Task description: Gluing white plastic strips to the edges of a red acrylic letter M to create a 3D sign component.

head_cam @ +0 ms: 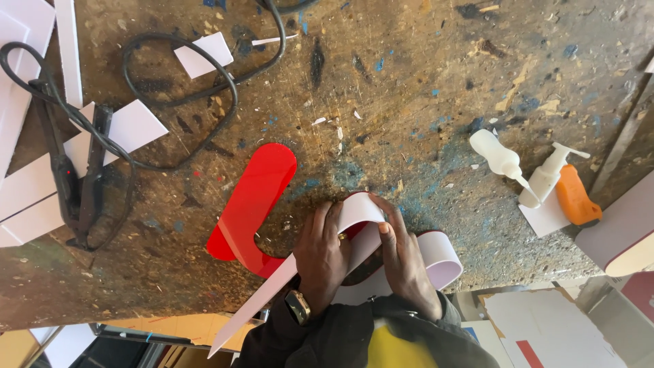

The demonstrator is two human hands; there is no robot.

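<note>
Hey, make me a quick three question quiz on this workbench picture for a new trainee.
1. True or false: both hands, the left hand and the right hand, grip the white strip.
2. What colour is the curved flat piece beside the hands?
3. Which lies at the bench's left edge? A) black corded tool B) white squeeze bottle C) orange-handled tool

Key: 1 true; 2 red; 3 A.
</note>
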